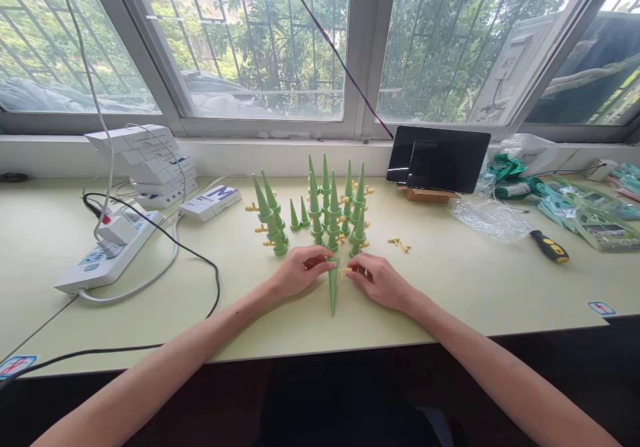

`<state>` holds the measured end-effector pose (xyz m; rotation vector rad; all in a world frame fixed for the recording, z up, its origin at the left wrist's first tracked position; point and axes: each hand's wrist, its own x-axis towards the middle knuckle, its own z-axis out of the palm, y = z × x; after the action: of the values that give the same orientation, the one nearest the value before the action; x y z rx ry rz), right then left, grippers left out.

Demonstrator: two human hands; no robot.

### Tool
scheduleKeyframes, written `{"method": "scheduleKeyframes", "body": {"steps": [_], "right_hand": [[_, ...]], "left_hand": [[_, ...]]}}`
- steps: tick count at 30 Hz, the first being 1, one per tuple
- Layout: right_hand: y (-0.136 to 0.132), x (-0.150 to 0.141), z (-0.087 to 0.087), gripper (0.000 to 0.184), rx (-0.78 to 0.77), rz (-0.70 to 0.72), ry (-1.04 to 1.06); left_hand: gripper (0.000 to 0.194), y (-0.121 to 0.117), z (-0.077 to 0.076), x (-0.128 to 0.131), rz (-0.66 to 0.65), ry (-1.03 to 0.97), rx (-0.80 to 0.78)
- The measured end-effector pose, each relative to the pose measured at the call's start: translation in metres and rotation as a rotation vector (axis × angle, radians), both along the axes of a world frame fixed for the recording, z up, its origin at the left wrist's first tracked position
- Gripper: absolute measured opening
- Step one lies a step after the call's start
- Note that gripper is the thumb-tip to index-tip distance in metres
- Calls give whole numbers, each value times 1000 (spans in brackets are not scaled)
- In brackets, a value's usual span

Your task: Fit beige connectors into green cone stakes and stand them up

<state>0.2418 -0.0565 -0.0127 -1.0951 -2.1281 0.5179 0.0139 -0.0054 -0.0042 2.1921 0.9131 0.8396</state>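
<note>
My left hand [305, 270] pinches the wide end of a green plastic spike [333, 292], whose tip points toward me. Just right of the spike, my right hand [377, 279] holds a small yellow valve piece [345, 271] between thumb and fingers, close to the spike's side. Behind my hands stand several stacked green spikes [270, 217], points up, with yellow valves [369, 190] sticking out of their sides. Two plain green cones [294, 215] stand among them without visible valves. Several loose yellow valves [400, 243] lie to the right of the stacks.
At left are a power strip [107, 250], cables, a stack of white boxes [160, 167] and a single white box [211, 202]. A tablet [450, 160] and phone [421, 165] lean at the back. A screwdriver [549, 247] and plastic bags [607, 224] lie at right.
</note>
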Motion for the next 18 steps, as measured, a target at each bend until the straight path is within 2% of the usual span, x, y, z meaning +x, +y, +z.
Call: {"method": "scheduleKeyframes", "body": {"steps": [6,15,18], "right_hand": [[1,-1,0,18,11,0,-37],[-1,1,2,5,-62,13,4],[-1,0,2,9,-32,19,-24]], "left_hand": [[29,0,-1,0,3,1,-3],[29,1,0,0,-7,-1,3],[29,1,-1,0,-4,-2,-8]]}}
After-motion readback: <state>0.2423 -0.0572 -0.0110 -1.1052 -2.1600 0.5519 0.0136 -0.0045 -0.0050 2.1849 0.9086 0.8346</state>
